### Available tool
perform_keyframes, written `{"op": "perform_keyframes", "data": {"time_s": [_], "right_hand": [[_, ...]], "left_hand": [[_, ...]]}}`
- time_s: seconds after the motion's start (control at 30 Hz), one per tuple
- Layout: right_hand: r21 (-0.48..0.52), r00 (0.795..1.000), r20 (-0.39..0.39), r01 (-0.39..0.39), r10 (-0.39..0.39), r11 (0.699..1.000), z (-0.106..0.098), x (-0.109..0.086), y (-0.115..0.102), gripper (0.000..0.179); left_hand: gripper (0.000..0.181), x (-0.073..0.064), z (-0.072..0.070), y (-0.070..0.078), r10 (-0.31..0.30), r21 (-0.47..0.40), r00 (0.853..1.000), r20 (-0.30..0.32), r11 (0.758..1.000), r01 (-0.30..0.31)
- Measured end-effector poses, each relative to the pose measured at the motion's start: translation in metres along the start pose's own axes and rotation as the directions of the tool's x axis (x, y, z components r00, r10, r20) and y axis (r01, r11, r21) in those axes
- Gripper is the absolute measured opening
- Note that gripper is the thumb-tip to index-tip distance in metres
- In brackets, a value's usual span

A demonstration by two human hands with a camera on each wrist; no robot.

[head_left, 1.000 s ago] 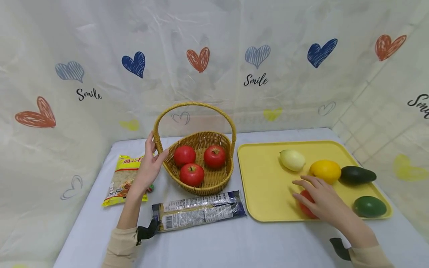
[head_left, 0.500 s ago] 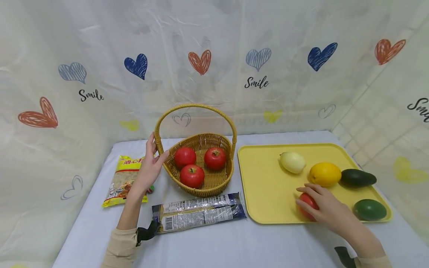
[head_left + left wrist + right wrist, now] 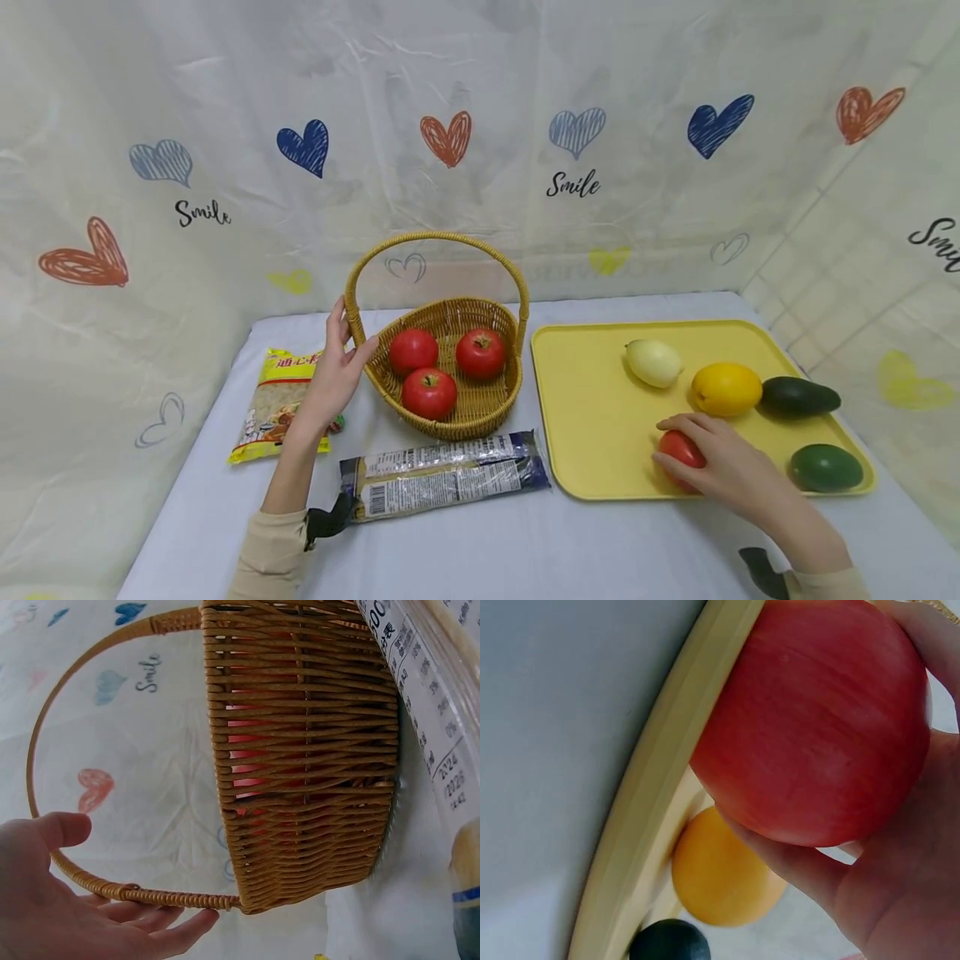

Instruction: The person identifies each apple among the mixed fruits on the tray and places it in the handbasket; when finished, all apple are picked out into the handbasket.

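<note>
In the head view my right hand (image 3: 731,467) curls round a round red fruit (image 3: 681,454) at the front of the yellow tray (image 3: 592,417). The right wrist view shows the red fruit (image 3: 817,727) large, between thumb and fingers, overlapping the tray's rim (image 3: 649,780). My left hand (image 3: 337,375) is at the left side of a wicker basket (image 3: 480,417). In the left wrist view its fingers lie straight along the basket's handle (image 3: 172,898), with the thumb standing apart. Three red pomegranates, one of them in front (image 3: 430,393), sit in the basket.
On the tray lie a pale yellow fruit (image 3: 654,363), a yellow lemon-like fruit (image 3: 726,389), a long dark green fruit (image 3: 799,397) and a rounder green one (image 3: 826,467). A long packet (image 3: 450,479) lies before the basket. A yellow pasta bag (image 3: 273,408) is at left.
My right hand has come down over the red fruit and closed its fingers round it, shifting slightly left just now. The left hand stays at the basket handle.
</note>
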State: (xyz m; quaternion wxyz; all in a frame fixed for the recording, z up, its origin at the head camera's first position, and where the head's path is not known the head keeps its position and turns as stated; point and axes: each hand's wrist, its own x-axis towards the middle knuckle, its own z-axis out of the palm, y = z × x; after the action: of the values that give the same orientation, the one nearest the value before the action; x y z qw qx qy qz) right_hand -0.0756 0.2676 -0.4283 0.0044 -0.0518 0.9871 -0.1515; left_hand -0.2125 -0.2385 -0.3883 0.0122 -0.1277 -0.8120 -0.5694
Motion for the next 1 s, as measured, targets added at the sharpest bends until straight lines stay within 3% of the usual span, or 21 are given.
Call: {"op": "perform_keyframes", "data": {"time_s": [0.3, 0.5, 0.7, 0.87, 1.0], "right_hand": [[0.051, 0.997, 0.055, 0.059, -0.062, 0.997, -0.001, 0.007, -0.017, 0.047], [0.082, 0.984, 0.073, 0.159, -0.165, 0.984, -0.003, 0.017, -0.044, 0.047], [0.123, 0.972, 0.089, 0.207, -0.219, 0.971, -0.007, 0.026, -0.074, 0.047], [0.185, 0.954, 0.080, 0.271, -0.289, 0.945, -0.009, 0.037, -0.098, 0.047], [0.224, 0.929, 0.068, 0.342, -0.364, 0.913, -0.010, 0.046, -0.116, 0.045]], "left_hand": [[0.084, 0.001, 0.001, -0.001, -0.002, -0.002, 1.000, 0.003, 1.000, 0.002], [0.083, 0.001, 0.000, -0.001, 0.006, -0.003, 1.000, -0.002, 1.000, -0.006], [0.084, 0.000, 0.000, -0.002, -0.005, -0.005, 1.000, 0.000, 1.000, 0.005], [0.085, 0.001, -0.002, -0.001, 0.004, -0.011, 1.000, 0.000, 1.000, -0.004], [0.085, 0.001, -0.002, -0.001, 0.005, -0.021, 1.000, 0.009, 1.000, -0.005]]}}
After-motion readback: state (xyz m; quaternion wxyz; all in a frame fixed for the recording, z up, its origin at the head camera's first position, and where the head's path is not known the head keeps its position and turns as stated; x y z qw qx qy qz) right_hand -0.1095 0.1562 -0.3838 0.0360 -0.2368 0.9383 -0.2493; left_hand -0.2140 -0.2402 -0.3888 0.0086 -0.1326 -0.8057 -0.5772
